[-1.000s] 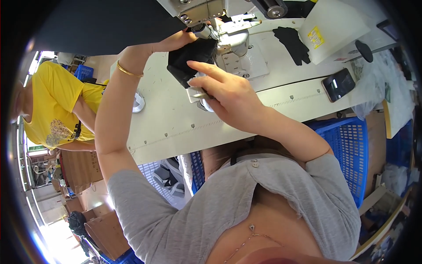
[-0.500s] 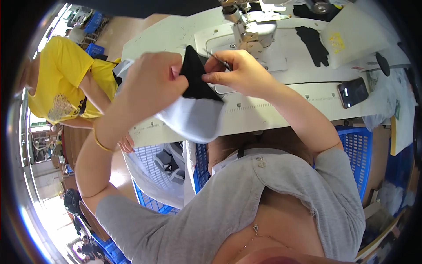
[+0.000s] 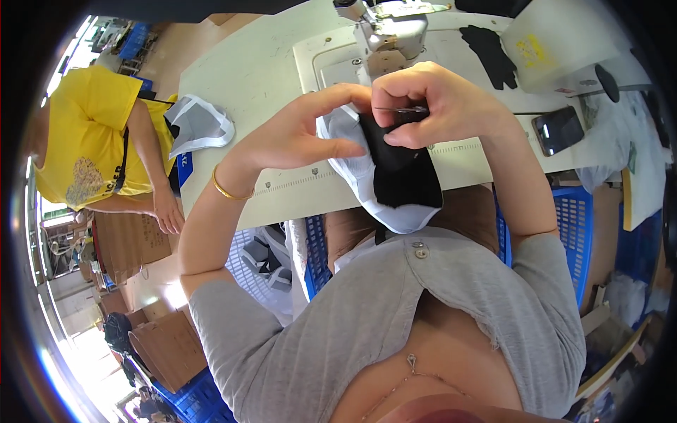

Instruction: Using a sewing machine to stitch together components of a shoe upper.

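Note:
Between my hands, above the table's near edge, is a shoe upper with black lining and pale grey-white outer panels. My left hand grips its left side, thumb on the near face and fingers partly hidden behind the edge. My right hand is closed at the upper's top, with a slim dark pointed tool tucked in its fingers; its exact kind is hard to make out. Another grey-white shoe upper lies at the table's left end.
A sewing machine stands beyond my hands on the white table. To the right are a black glove and a phone. A lined blue basket with shoe pieces sits below. A person in yellow is at left.
Both hands and the shoe upper have shifted right and nearer to me. The upper has turned, showing more black lining. The upper at the table's left end, earlier mostly behind my arm, now shows.

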`<move>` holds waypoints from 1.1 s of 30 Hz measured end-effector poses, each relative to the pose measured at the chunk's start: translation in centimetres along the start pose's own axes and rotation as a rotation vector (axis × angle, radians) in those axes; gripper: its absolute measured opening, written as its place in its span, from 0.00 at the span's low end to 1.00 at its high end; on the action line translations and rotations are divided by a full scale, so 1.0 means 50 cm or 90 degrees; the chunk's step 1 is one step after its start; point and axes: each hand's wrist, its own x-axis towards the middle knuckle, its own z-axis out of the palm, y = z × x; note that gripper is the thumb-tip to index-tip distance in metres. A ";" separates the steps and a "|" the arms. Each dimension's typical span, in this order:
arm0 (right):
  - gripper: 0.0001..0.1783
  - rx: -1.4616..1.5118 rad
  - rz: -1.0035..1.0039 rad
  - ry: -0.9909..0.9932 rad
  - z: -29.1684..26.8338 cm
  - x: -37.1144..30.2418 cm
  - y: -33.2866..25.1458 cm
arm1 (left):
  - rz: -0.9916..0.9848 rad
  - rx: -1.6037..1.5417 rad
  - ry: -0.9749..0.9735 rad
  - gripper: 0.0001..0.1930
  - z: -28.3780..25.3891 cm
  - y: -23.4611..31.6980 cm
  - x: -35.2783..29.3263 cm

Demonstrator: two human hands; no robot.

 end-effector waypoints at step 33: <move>0.09 -0.092 -0.119 0.286 0.106 -0.066 0.060 | -0.245 -0.215 0.368 0.08 0.081 0.007 -0.017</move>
